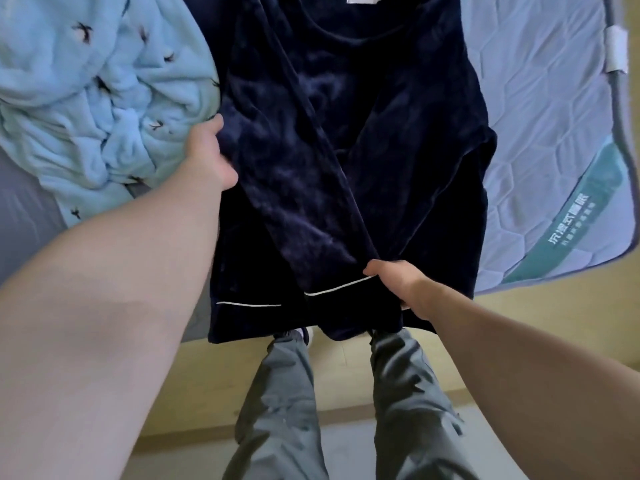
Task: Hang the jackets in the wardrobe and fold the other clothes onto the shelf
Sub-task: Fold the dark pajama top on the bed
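The dark blue top (346,150) lies spread on the bed (540,133), the left hand (207,154) gripping its side at 9 o'clock and the right hand (398,289) pinching a sleeve end at 5 o'clock, so I think pulling the sleeve straight and smooth will make a neat fold, clear of the light blue blanket (86,98) at 10 o'clock.

We look down on a bed whose quilted mattress pad (540,133) is pale lavender-blue, stitched in a honeycomb pattern and bound along its right edge with grey piping (623,133). A teal band (568,233) with white printed characters runs across its near right corner, and a small white tab (617,50) sits on the right edge farther up. At the left edge we see a plain grey sheet (27,216). The floor (194,382) is yellowish, crossed by a brown strip (346,415), then grey (346,445). The light is soft and even.
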Action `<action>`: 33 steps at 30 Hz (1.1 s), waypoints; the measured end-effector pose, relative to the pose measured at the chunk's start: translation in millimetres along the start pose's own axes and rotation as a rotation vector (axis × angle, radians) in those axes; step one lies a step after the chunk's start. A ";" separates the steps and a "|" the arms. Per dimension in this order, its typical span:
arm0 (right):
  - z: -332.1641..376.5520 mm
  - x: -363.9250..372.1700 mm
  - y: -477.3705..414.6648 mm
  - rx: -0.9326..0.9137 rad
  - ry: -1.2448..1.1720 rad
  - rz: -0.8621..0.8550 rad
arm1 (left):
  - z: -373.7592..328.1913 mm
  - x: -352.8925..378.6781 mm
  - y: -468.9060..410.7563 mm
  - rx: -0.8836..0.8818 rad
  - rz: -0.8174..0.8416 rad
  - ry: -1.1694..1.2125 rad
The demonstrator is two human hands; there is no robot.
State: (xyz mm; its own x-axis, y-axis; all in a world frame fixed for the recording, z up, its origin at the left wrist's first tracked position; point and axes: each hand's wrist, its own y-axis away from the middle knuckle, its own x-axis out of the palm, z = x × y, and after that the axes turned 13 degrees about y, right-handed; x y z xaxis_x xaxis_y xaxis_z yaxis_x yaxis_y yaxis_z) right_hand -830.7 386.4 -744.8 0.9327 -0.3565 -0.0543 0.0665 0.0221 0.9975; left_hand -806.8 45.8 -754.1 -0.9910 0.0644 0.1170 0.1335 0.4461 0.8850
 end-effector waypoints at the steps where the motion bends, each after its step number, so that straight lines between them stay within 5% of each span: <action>1: -0.8 2.8 -2.6 0.018 -0.012 -0.010 | -0.5 -2.2 -0.9 0.013 -0.010 0.044; 7: 9.9 15.8 -9.3 0.047 0.229 0.048 | 0.2 -13.9 -14.6 0.041 -0.049 -0.007; 12: 11.2 5.6 -9.3 0.006 0.547 -0.342 | 15.6 -21.5 -15.2 0.033 -0.115 -0.365; 16: 19.9 -5.5 -16.9 -0.015 0.197 -0.445 | 18.1 -20.6 -18.3 0.137 -0.142 -0.457; 21: 32.4 -21.8 -21.8 0.050 -0.393 -0.437 | 37.8 -38.4 -1.6 -0.010 -0.102 -0.418; 26: 24.2 -23.1 -21.0 0.084 -0.358 -0.222 | 99.5 -81.0 41.1 -0.256 -0.039 -0.429; 33: 2.1 -14.7 -22.7 0.117 -0.278 -0.256 | 152.9 -106.4 75.2 -0.305 -0.051 -0.444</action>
State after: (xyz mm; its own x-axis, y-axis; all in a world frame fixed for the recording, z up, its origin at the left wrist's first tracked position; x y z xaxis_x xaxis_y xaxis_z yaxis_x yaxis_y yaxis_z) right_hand -846.7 389.2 -766.6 0.7584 -0.5764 -0.3042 0.2290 -0.2013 0.9524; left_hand -690.6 209.0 -768.9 -0.8903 0.4496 -0.0726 0.0122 0.1829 0.9831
